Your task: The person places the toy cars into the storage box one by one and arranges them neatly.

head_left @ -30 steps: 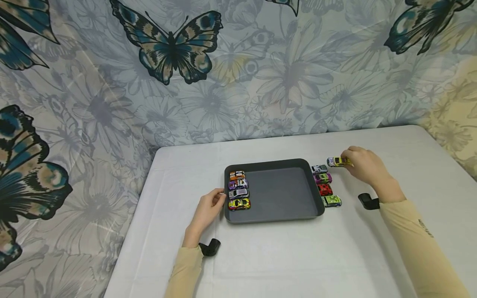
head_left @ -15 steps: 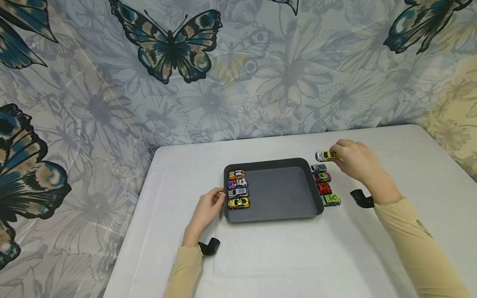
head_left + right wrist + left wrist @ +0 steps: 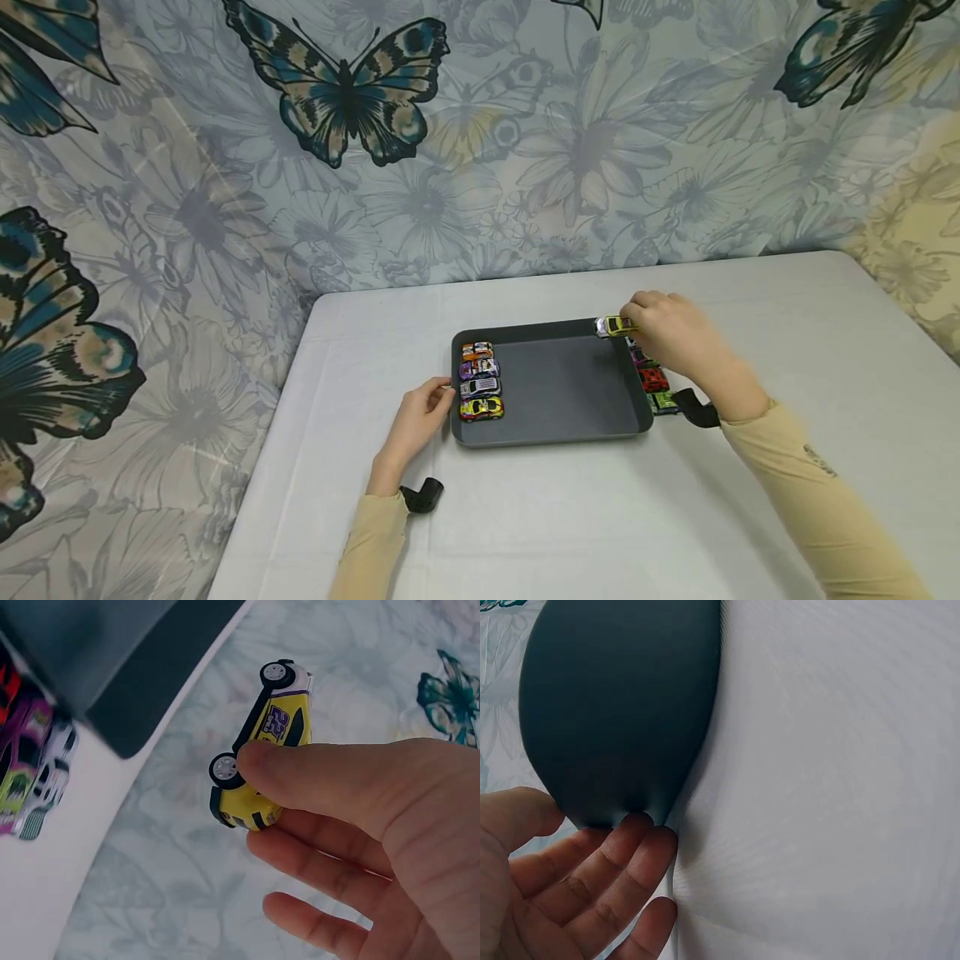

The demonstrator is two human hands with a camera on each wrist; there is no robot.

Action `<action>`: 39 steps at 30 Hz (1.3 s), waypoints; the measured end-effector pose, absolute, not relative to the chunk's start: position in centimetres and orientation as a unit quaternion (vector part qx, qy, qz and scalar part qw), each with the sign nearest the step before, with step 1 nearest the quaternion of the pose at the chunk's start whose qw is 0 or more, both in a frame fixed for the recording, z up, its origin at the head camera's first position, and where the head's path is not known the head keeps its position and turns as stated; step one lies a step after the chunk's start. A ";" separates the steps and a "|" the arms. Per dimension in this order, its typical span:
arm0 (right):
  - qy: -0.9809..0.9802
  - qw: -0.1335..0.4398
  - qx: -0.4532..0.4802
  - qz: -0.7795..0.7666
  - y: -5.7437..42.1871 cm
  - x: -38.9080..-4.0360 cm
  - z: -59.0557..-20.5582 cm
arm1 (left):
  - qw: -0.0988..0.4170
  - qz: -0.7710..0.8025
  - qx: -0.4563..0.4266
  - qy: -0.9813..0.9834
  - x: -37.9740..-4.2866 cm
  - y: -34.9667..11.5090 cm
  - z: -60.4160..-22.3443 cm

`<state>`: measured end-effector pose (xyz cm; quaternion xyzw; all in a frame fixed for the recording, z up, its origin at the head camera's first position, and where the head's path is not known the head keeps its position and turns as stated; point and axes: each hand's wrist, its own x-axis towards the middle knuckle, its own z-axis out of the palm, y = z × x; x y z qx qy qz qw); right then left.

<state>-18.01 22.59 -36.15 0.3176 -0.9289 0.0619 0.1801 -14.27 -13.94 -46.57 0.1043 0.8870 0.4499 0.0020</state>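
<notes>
My right hand (image 3: 673, 335) pinches a yellow toy car (image 3: 613, 326) with a white front between thumb and fingers, over the tray's back right corner. In the right wrist view this toy car (image 3: 281, 720) is tilted, showing a purple number on its side. My left hand (image 3: 414, 421) is at the left edge of the dark grey tray (image 3: 562, 392); in the left wrist view its loosely bent fingers (image 3: 630, 855) touch the tray's outer wall (image 3: 622, 712). Inside the tray, along its left side, stands a column of toy cars: orange, purple (image 3: 479, 369), silver (image 3: 480, 387) and yellow-red (image 3: 482, 408).
More toy cars stand against the tray's right side: a red one (image 3: 654, 380), a green one (image 3: 663, 403), and, partly hidden by my right hand, a purple-green one (image 3: 26, 757) and a silver one (image 3: 52, 776). A white cloth (image 3: 555, 517) covers the table.
My right hand has carried the yellow toy car leftward, from beyond the outer row of cars to above the tray's back right corner. The left hand has stayed at the tray's edge.
</notes>
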 end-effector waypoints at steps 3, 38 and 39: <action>-0.928 0.174 0.324 0.055 21.7 -18.0 -36.3 | 0.000 0.450 0.105 0.887 -14.3 -14.0 -46.6; -0.894 0.147 0.424 -0.004 12.7 -15.9 -38.4 | -0.005 0.449 0.111 0.887 -14.4 -14.0 -46.7; -0.893 0.144 0.426 -0.006 12.5 -15.8 -38.5 | -0.006 0.449 0.111 0.886 -14.4 -14.0 -46.7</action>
